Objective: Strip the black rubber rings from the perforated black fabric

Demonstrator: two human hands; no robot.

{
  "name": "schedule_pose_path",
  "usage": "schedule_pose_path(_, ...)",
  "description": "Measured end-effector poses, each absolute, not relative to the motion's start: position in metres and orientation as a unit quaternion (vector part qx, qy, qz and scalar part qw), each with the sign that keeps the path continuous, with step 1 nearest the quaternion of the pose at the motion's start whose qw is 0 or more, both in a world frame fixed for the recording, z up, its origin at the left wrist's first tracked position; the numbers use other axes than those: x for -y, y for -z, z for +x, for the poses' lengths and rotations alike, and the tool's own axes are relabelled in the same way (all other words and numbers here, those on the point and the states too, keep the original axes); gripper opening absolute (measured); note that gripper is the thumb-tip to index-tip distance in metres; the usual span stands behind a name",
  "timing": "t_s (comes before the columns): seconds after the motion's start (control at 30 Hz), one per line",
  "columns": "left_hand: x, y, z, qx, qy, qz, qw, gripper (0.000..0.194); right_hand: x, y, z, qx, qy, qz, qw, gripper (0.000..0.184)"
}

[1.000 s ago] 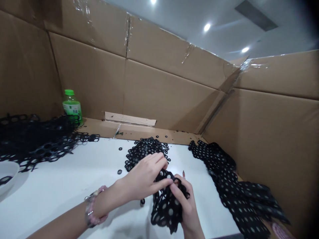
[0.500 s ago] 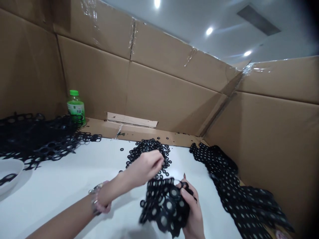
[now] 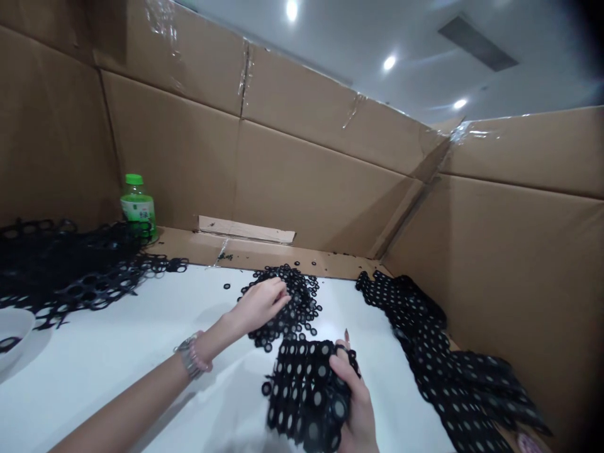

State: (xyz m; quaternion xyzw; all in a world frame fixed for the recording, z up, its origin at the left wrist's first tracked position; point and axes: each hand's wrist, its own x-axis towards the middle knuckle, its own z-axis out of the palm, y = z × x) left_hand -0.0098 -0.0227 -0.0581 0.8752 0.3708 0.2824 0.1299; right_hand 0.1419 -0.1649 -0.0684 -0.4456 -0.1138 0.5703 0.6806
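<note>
My right hand (image 3: 355,393) grips one edge of a black sheet (image 3: 304,393) dotted with rows of pale round spots, its thumb lying across the front. The sheet hangs above the white table, and a single ring clings to its left edge. Over the pile of small black rings (image 3: 302,308) is my left hand (image 3: 262,305), fingers curled together. Whatever they may hold is hidden, and I cannot tell whether the hand touches the pile. A bracelet and a watch band circle the left wrist.
Black perforated scrap (image 3: 70,258) heaps at the left beside a green-capped bottle (image 3: 138,207). A white bowl (image 3: 23,327) with black pieces sits at the left edge. More spotted black sheets (image 3: 425,333) lie along the right. Cardboard walls (image 3: 321,182) enclose the white table (image 3: 141,346).
My left hand has moved left and slightly up, away from the sheet and onto the ring pile. The sheet in my right hand has turned flatter toward me, showing straight rows.
</note>
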Motion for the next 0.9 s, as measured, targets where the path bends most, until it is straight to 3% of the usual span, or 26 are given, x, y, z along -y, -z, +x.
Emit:
schedule_pose_path(0.13,0.068,0.024,-0.004,-0.257,-0.281,0.896,0.230,0.036,0.168,0.071,0.136,0.158,-0.538,-0.458,0.690,0.036)
schedule_pose_path(0.3,0.095,0.017,0.000,-0.216,-0.197,0.890,0.349,0.030,0.172,0.066,0.126,0.224,-0.489,-0.451,0.713,0.030)
schedule_pose_path(0.5,0.083,0.018,-0.001,-0.229,-0.249,0.897,0.286,0.022,0.178,0.064,0.140,0.214,-0.481,-0.452,0.720,0.039)
schedule_pose_path(0.6,0.053,0.028,-0.008,-0.323,-0.269,0.877,0.233,0.025,0.186,0.060,0.150,0.154,-0.475,-0.446,0.743,0.035)
schedule_pose_path(0.7,0.023,0.052,-0.011,-0.443,-0.180,0.867,0.139,0.026,0.188,0.055,0.149,0.106,-0.456,-0.432,0.771,0.032)
schedule_pose_path(0.9,0.004,0.093,-0.006,-0.482,-0.131,0.860,0.110,0.018,0.175,0.059,0.138,0.141,-0.499,-0.407,0.752,0.024)
